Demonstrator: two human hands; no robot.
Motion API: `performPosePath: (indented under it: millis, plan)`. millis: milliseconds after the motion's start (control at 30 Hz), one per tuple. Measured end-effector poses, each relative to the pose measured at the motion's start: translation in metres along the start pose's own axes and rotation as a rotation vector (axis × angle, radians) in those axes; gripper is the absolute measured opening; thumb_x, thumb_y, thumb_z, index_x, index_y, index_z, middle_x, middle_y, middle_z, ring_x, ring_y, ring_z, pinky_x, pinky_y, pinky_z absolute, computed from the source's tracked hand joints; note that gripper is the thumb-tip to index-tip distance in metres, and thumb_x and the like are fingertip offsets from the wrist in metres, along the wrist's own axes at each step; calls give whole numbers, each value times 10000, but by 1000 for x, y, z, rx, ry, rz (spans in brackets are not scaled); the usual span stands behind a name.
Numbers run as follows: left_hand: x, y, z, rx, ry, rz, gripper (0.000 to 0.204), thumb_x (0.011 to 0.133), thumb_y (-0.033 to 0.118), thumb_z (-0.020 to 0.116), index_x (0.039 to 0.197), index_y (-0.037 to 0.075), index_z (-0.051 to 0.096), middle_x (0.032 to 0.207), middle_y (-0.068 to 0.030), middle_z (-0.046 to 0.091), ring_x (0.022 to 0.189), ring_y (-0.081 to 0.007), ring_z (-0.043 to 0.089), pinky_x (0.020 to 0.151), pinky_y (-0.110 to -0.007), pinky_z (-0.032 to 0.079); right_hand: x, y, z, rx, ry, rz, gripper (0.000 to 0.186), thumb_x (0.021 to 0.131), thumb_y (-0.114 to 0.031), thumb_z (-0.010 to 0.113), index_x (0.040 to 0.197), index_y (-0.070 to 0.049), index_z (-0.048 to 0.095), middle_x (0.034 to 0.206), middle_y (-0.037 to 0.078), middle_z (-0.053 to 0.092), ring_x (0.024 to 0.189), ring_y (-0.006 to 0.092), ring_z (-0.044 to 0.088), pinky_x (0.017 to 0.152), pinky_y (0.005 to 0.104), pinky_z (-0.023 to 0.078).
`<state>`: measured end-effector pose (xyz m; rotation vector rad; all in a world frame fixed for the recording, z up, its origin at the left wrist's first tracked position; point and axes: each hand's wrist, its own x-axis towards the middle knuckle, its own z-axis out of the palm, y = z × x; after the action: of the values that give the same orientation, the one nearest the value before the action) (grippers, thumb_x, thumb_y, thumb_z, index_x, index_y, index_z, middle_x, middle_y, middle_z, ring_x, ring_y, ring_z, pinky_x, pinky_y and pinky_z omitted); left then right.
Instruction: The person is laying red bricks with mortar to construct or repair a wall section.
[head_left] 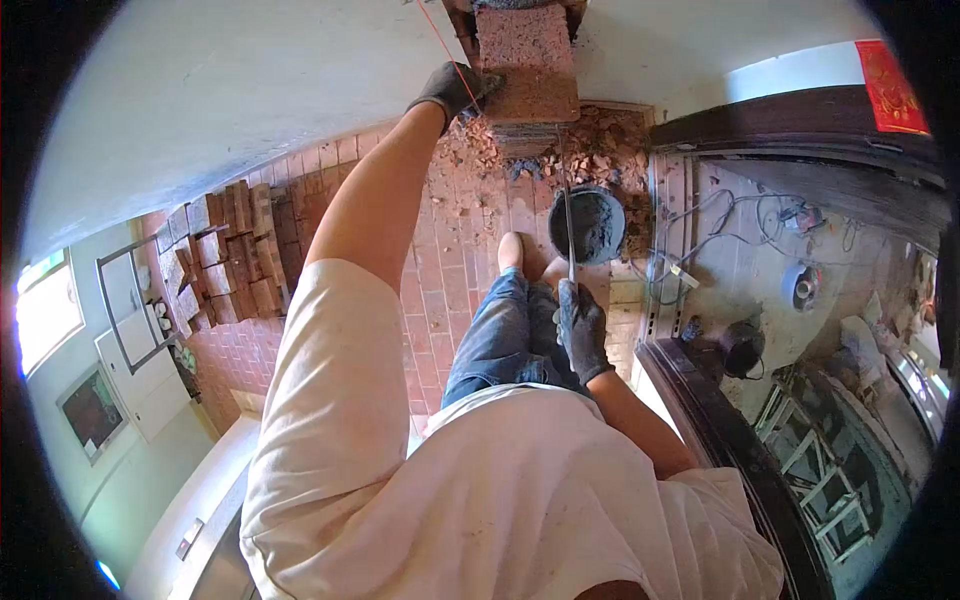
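Note:
My left hand (pixel 450 88), in a dark glove, reaches far forward to the left side of a red brick (pixel 528 95) on top of a narrow brick pier. Its fingers close round the brick's left edge, partly hidden. A thin red string (pixel 440 38) runs slantwise across that glove. Nearer my body, my right hand (pixel 582 330), also gloved, is wrapped round the handle of a long, thin metal tool, possibly a trowel seen edge-on (pixel 569 215). The tool points forward over a black bucket (pixel 613 250) of grey mortar (pixel 594 222) towards the pier.
Broken brick and rubble (pixel 600 160) lie round the pier's foot. A stack of bricks (pixel 225 255) stands at the left on the red paved floor (pixel 430 300). To the right are a dark door frame (pixel 690 390), loose cables (pixel 730 210), a small dark bucket (pixel 742 348) and a ladder-like frame (pixel 810 460).

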<state>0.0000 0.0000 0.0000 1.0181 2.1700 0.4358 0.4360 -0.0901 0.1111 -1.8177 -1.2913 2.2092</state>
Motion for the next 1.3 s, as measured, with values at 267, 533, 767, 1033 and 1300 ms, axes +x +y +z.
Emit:
performPosePath:
  millis: [267,533,767,1033,1300]
  plan:
    - [11,-26,16,260,58,237,346,926,492,526,931,195,702,643,-65,639,615,-210,652,583,-353,509,4,12,7,3,26,-84,268,960,-427,550,947,-165,606,555,-54,481,372,62,404,334,228,292]
    - [9,-21,9,172,39,227,273,906,423,571,966,187,693,659,-62,650,630,-224,661,572,-356,500,15,1,21,-81,89,-139,309,944,-444,572,938,-139,621,537,-47,477,369,53,400,328,229,306]
    - [-4,-9,-3,259,84,304,270,893,373,593,780,154,701,642,-68,659,607,-264,638,576,-373,491,28,21,26,-153,101,-92,275,952,-403,574,915,-137,633,535,-59,458,368,47,382,331,225,274]
    - [-85,-67,61,-1116,523,78,117,913,158,579,895,44,598,859,-34,603,745,-137,565,687,-299,495,31,58,-37,-521,294,-695,198,880,-121,641,1046,-14,621,920,182,670,866,329,669,690,357,524]
    - [-295,-133,321,-22,-261,-277,484,989,227,496,1370,-62,422,1392,-207,484,1293,-285,458,1094,-390,344,164,189,-125,-608,234,-347,331,968,-336,472,914,-58,643,810,212,650,727,389,637,625,479,503]
